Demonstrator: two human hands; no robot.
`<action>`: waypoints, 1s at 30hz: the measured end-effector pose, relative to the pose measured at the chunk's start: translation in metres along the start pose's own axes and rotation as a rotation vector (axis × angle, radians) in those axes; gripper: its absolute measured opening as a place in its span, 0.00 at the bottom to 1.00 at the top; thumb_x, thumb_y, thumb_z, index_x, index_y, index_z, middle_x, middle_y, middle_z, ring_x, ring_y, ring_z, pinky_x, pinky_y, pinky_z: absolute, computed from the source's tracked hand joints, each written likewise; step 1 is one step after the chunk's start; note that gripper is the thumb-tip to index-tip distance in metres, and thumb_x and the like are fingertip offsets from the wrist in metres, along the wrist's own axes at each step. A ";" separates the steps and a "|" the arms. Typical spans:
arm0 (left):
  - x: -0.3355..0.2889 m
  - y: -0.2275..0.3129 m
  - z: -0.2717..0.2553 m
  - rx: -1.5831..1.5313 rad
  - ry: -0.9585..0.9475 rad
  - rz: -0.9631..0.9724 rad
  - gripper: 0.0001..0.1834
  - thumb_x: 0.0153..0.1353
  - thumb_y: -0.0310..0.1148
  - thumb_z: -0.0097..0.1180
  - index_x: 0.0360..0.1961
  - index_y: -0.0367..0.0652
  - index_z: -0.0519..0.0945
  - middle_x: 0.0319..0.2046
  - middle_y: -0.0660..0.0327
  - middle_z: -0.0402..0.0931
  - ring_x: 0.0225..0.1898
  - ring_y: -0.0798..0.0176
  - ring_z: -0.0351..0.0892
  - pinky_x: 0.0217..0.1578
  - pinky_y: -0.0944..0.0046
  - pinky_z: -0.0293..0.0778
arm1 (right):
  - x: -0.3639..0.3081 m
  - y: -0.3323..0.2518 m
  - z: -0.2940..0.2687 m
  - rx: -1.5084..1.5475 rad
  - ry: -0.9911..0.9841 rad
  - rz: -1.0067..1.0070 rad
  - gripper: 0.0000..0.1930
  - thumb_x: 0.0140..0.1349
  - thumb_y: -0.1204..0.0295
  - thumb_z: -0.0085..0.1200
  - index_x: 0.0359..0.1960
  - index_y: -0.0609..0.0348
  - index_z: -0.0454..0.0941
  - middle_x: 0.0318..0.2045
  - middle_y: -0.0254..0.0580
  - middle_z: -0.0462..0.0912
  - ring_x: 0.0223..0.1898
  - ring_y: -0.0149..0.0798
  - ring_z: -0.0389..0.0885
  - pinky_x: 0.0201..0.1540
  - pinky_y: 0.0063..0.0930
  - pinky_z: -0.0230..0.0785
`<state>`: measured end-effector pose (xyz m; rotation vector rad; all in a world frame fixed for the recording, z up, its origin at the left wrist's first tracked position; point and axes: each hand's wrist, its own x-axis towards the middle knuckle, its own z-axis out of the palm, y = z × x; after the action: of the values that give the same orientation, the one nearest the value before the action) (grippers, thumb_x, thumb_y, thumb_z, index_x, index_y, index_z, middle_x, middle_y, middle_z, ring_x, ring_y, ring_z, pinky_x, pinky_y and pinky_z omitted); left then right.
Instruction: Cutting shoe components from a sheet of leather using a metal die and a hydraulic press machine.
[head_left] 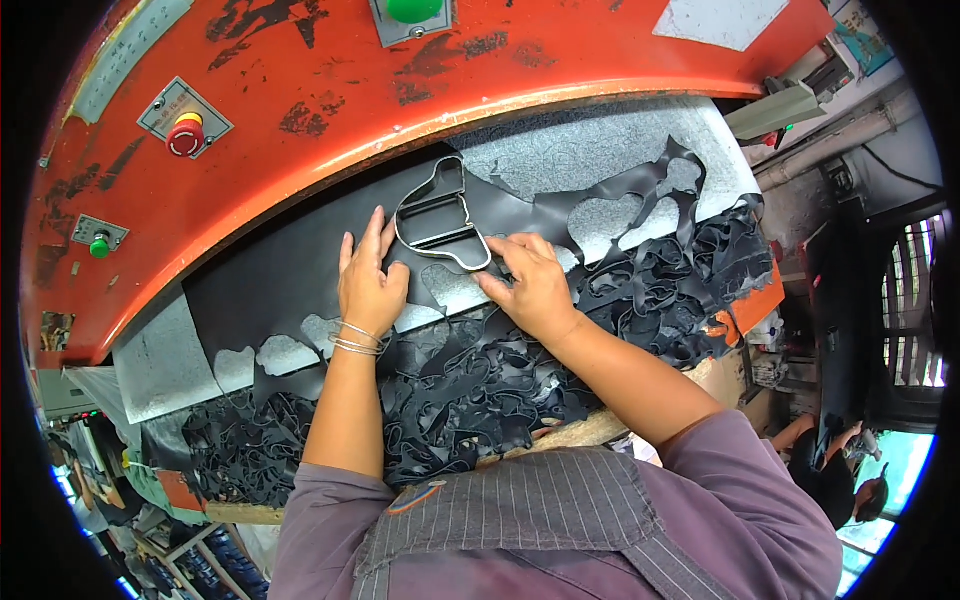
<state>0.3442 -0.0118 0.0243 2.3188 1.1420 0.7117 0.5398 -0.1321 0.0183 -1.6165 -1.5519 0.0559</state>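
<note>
barred window [915, 335], right | grey wall [908, 150] | rack [182, 551], lower left

A scuffed orange machine housing [345, 75] bears a red mushroom button [184, 138], a green button [100, 246] to its lower left and, at upper right, a white sheet [722, 20], while a barred window [918, 315] and another person [815, 478] occupy the right margin.

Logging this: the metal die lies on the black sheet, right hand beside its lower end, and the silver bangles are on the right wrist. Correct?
No: the silver bangles are on the left wrist, as the head view shows. The metal die does lie on the black sheet, right hand beside its lower end.
</note>
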 end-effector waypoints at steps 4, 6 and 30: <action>0.000 -0.001 0.002 -0.044 -0.028 -0.036 0.37 0.51 0.28 0.47 0.67 0.39 0.61 0.54 0.59 0.78 0.28 0.63 0.80 0.70 0.51 0.47 | -0.004 0.001 0.003 -0.005 -0.007 0.038 0.23 0.46 0.69 0.67 0.46 0.62 0.78 0.36 0.47 0.79 0.41 0.48 0.76 0.47 0.39 0.68; 0.006 0.002 0.003 -0.048 -0.031 -0.043 0.37 0.51 0.29 0.47 0.66 0.38 0.61 0.55 0.59 0.78 0.27 0.63 0.80 0.70 0.51 0.47 | -0.001 0.004 0.003 -0.036 0.007 0.026 0.24 0.46 0.69 0.68 0.47 0.62 0.79 0.37 0.48 0.79 0.42 0.49 0.77 0.47 0.38 0.69; -0.098 -0.028 -0.285 -0.075 0.682 -0.111 0.17 0.72 0.35 0.44 0.24 0.40 0.66 0.20 0.69 0.59 0.24 0.74 0.56 0.26 0.70 0.58 | 0.084 -0.151 -0.070 0.494 0.353 0.208 0.15 0.59 0.71 0.64 0.39 0.63 0.69 0.22 0.34 0.74 0.23 0.25 0.70 0.26 0.21 0.66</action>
<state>0.0986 -0.0273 0.2010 1.9701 1.4677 1.5391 0.4792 -0.1237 0.1943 -1.3000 -0.9989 0.2353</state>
